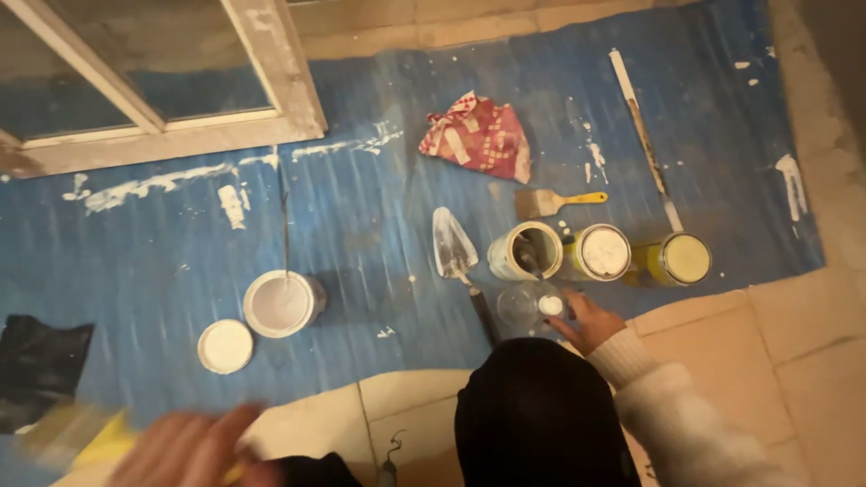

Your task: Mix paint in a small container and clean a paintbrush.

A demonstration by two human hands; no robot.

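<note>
View from above onto a blue floor sheet (379, 234) streaked with white paint and bordered by pale floor tiles (794, 325). The person's left hand (194, 451), blurred at the lower left edge, is closed around a yellow-handled tool (77, 437); the blur hides what kind of tool it is, and only a soft yellow and pale shape shows beside the fingers. The right hand (591, 322), in a pale woolly sleeve (667, 406), reaches out beside a dark garment (532, 415) and rests its fingers against a clear glass jar (528, 305) standing at the near edge of the sheet; how firmly it grips cannot be told. The jar is transparent and round, with a small white cap or patch (550, 305) at the side nearest the fingers. Just behind it stands an open tin (526, 250) with a stirring tool inside, then a tin with a white lid (603, 252) and a yellowish tin (683, 259) in a row. A trowel (454, 248) lies left of the jar, a yellow-handled brush (555, 202) behind the tins, and a long stick (642, 135) to the right. A red-and-white patterned cloth (478, 135) lies farther back. To the left, a white paint pot (280, 304) holds a thin stick, its white lid (225, 345) just beside it. A window frame (180, 81) occupies the upper left; a black bag (41, 370) lies at the left edge.
</note>
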